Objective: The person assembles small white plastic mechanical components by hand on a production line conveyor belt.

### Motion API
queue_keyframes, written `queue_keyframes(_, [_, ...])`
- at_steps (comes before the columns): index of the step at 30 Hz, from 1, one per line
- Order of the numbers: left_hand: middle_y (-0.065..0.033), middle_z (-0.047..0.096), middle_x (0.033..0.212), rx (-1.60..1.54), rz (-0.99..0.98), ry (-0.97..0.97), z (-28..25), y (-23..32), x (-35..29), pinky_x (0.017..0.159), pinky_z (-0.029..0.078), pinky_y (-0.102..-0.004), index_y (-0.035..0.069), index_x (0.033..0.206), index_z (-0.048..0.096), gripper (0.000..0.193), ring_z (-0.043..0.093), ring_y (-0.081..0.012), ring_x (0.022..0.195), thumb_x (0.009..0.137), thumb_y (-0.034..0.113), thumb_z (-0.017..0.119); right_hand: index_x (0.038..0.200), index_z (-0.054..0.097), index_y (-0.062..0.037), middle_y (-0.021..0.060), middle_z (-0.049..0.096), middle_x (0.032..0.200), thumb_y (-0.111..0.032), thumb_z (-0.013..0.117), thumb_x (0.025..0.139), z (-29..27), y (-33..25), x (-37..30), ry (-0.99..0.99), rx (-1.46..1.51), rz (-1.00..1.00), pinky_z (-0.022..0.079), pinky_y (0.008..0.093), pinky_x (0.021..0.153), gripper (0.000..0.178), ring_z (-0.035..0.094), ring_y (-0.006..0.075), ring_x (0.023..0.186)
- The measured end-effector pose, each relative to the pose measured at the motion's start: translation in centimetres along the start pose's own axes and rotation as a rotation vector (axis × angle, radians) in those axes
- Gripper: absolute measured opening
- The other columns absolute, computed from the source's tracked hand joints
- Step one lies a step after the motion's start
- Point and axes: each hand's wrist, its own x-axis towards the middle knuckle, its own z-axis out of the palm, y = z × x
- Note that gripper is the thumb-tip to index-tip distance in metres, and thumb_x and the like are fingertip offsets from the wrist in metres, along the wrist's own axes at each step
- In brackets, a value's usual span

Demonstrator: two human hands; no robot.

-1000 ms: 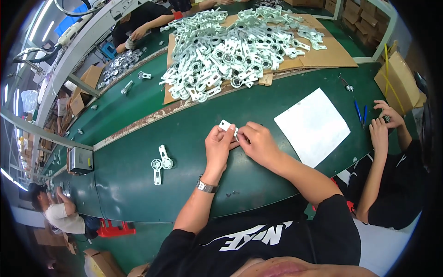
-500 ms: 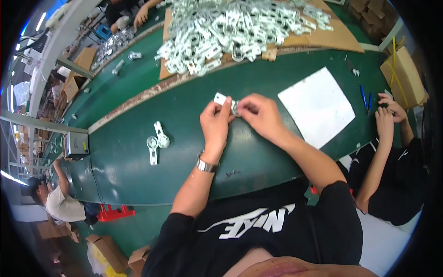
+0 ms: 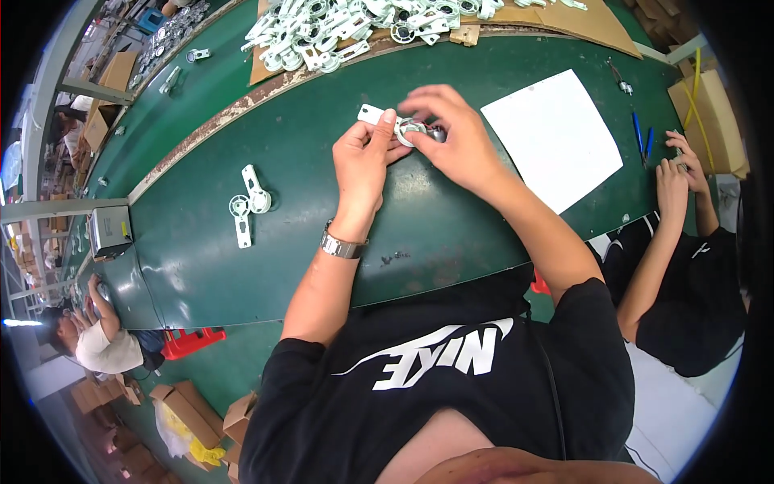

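Observation:
My left hand point(image 3: 360, 168) is closed on a pale plastic bracket point(image 3: 371, 114), thumb on top. The bracket has a flat slotted arm and a round ring end. At that ring, my right hand point(image 3: 466, 149) curls its fingers round a small dark metal piece point(image 3: 437, 133), with what look like thin reddish wires by it; its exact kind is hard to make out. Two more pale brackets, one point(image 3: 256, 192) overlapping the other point(image 3: 241, 219), lie on the green table point(image 3: 322, 274) to the left of my hands.
Beyond a worn wooden ledge point(image 3: 201, 152), a heap of pale brackets point(image 3: 322, 28) rests on cardboard. A white sheet point(image 3: 556, 137) lies to my right, with blue-handled pliers point(image 3: 642, 139) beyond it. A co-worker's hands point(image 3: 673, 181) are at the right edge; another person point(image 3: 97, 335) sits far left.
The view has tilted, so the table and hands sit higher in the picture. My right fingers have lifted and spread from their pinch at the ring, and the dark metal piece now shows.

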Motion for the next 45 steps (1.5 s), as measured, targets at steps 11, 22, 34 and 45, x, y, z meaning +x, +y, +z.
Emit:
queue_keyframes(11, [-0.012,0.072,0.094,0.049,0.055,0.035,-1.4,0.7,0.9,0.077,0.065,-0.0318,-0.002,0.094,0.067,0.025,0.073,-0.0184,0.084,0.101,0.022,0.067,0.146,0.053,-0.0115,0.0115,0.056,0.135,0.002,0.068,0.089,-2.7,1.2,0.4,-0.303,-0.077,0.22,0.055,0.0339,0.088,0.06,0.06,0.0242,0.114])
queue_keyframes(22, [-0.0088,0.071,0.092,0.143,0.049,-0.05,-1.7,0.4,0.9,0.077,0.064,-0.03,-0.001,0.096,0.068,0.023,0.072,-0.0151,0.086,0.101,0.021,0.067,0.115,0.072,-0.005,0.0103,0.066,0.121,-0.004,0.069,0.089,-2.2,5.1,2.3,-0.248,-0.297,-0.202,0.049,0.04,0.097,0.026,0.059,0.0308,0.112])
queue_keyframes(34, [-0.0083,0.071,0.088,0.219,0.067,0.014,-1.8,0.6,1.0,0.073,0.063,-0.0274,-0.002,0.095,0.069,0.024,0.071,-0.0131,0.081,0.099,0.021,0.07,0.128,0.062,-0.0099,0.0061,0.061,0.13,-0.007,0.077,0.081,-3.0,2.9,1.1,-0.411,-0.349,-0.18,0.037,0.0421,0.111,0.049,0.05,0.0299,0.127])
queue_keyframes(45, [-0.006,0.07,0.083,0.255,0.155,0.081,-1.9,0.4,1.1,0.065,0.06,-0.0248,-0.005,0.104,0.071,0.028,0.069,-0.0098,0.075,0.097,0.022,0.073,0.109,0.066,-0.0001,0.0112,0.065,0.087,-0.012,0.076,0.09,-1.8,2.0,1.1,-0.326,-0.178,-0.21,0.052,0.0373,0.067,0.024,0.063,0.0271,0.073])
